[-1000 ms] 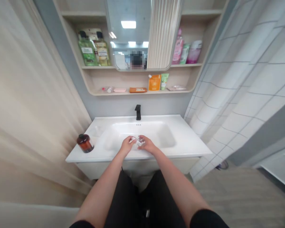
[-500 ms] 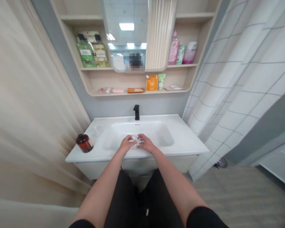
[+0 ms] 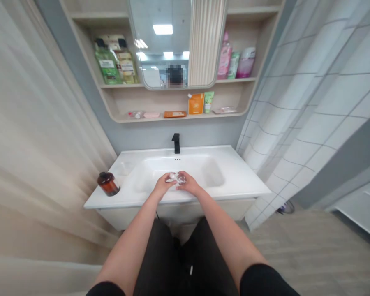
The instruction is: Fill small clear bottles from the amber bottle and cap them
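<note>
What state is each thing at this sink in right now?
Left hand: curled around the white bundle, touching it.
Right hand: curled against the same bundle from the other side.
White bundle: pressed between the hands; foam or crumpled film, cannot tell.
Black faucet: no running water visible.
Amber bottle: upright on the counter, dark cap on.
Checked curtain: hanging drawn beside the sink.

Between hands: pale crumpled wad, partly hidden by the left hand and right hand; material too small to tell.
Mirror: tall round-cornered glass mirror, top cut off by the picture's edge; dark pixelated patch blurred.
Shelf: green pump bottle, label too small to read.
Floor: small bluish object, mostly hidden behind white grid-patterned shower curtain.
</note>
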The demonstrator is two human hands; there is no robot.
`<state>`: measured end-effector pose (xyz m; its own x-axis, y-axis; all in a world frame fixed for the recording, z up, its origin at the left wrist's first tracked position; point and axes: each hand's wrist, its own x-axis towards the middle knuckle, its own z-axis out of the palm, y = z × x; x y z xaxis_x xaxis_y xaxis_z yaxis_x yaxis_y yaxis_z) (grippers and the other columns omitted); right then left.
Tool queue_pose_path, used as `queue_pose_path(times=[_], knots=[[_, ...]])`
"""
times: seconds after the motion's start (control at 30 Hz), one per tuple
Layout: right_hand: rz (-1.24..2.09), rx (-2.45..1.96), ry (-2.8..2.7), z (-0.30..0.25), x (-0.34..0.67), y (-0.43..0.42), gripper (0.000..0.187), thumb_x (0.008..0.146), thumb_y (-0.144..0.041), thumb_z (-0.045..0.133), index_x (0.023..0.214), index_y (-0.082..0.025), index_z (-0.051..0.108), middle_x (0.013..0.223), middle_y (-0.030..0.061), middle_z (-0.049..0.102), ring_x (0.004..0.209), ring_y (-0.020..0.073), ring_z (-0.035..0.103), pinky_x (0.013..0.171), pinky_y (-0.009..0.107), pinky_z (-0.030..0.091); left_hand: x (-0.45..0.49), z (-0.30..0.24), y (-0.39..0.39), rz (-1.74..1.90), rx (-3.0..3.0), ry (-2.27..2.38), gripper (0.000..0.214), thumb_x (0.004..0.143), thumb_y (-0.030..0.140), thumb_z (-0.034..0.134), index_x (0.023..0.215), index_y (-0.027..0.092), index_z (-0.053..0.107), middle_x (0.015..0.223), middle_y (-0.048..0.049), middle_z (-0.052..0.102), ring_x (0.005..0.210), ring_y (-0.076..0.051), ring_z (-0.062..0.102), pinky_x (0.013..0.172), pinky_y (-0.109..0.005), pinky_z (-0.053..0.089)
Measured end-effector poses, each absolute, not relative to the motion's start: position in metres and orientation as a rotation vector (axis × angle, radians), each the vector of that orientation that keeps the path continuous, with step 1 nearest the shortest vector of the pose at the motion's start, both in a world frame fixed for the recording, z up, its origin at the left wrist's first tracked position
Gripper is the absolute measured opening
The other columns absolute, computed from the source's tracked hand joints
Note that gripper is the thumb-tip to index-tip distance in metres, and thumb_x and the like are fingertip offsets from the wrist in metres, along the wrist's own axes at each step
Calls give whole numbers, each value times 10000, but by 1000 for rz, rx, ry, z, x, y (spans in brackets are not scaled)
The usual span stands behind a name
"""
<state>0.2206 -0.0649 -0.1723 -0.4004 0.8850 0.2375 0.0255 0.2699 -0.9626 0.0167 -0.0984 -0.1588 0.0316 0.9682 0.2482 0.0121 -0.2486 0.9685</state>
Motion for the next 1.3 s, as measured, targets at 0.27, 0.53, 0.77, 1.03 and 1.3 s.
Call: queue_pose_path(times=[0.27,0.53,0.77,1.03,1.3], knots=[[1233,-839,-1684,-173,220,-64,812,542,-328,994,1274,-284,645,1231,42,713,977,217,692,969,423,579,17,-156,-101,1356,1417,1096,458,682,435,935,1006,202,710,1153,-103,785,1137,-287,723,1021,-446,558],[1206,-851,-1704,-171,221,-65,836,538,-344,1002,1294,-283,649,1234,51,722,973,220,690,973,434,579,17,-155,-101,1377,1386,1069,472,656,414,955,985,206,688,1190,-110,782,1122,-275,722,1056,-458,542],[1224,-840,-1688,-170,221,-65,839,533,-346,1006,1292,-278,655,1227,48,731,976,221,699,974,430,583,17,-154,-100,1376,1398,1058,513,662,439,958,1036,211,691,1204,-104,779,1129,-270,719,1047,-447,549],[1236,-845,-1684,-172,221,-65,843,530,-329,1010,1299,-284,666,1249,52,726,976,221,705,984,437,586,17,-154,-101,1366,1396,1045,502,670,438,959,1028,213,688,1204,-100,772,1117,-262,717,1056,-450,543],[1222,-842,-1702,-173,221,-64,869,527,-322,1020,1319,-278,664,1220,51,716,978,217,687,982,435,584,17,-156,-101,1418,1444,1081,493,712,421,915,1087,225,663,1219,-91,744,1144,-265,700,976,-402,557]])
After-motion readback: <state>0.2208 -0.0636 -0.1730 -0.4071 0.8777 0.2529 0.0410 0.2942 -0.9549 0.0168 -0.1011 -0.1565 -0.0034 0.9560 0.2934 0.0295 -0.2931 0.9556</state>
